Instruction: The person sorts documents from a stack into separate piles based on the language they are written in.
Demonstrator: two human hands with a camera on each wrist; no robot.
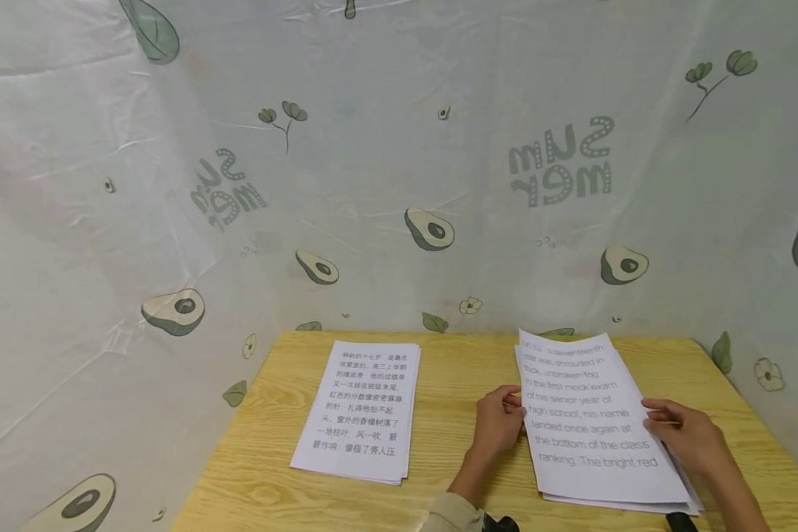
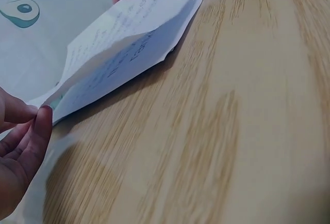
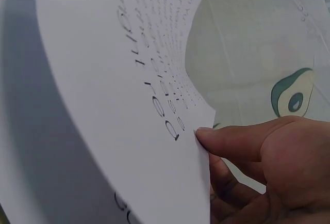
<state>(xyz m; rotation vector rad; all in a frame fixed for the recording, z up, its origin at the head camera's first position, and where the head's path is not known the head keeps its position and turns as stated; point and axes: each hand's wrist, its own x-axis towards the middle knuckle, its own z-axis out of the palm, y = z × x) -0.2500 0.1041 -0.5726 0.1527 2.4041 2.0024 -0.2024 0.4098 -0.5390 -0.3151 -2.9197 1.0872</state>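
Note:
A white sheet of paper (image 1: pixel 585 414) printed with English text is raised over a stack of paper (image 1: pixel 688 502) at the right of the table. My left hand (image 1: pixel 499 417) pinches its left edge between thumb and fingers. On the right edge, my right hand (image 1: pixel 694 436) pinches the same sheet, thumb on the printed face. The sheet (image 3: pixel 139 121) bows between the hands in the right wrist view. In the left wrist view a gap shows between the lifted sheet (image 2: pixel 124 30) and the printed page (image 2: pixel 113 79) beneath it.
A second stack of paper (image 1: pixel 362 414) with Chinese text lies at the left of the wooden table (image 1: pixel 253 458). Behind the table hangs a pale curtain (image 1: pixel 372 170) with avocado prints. Dark objects (image 1: pixel 680 522) show at the bottom edge near the wrists.

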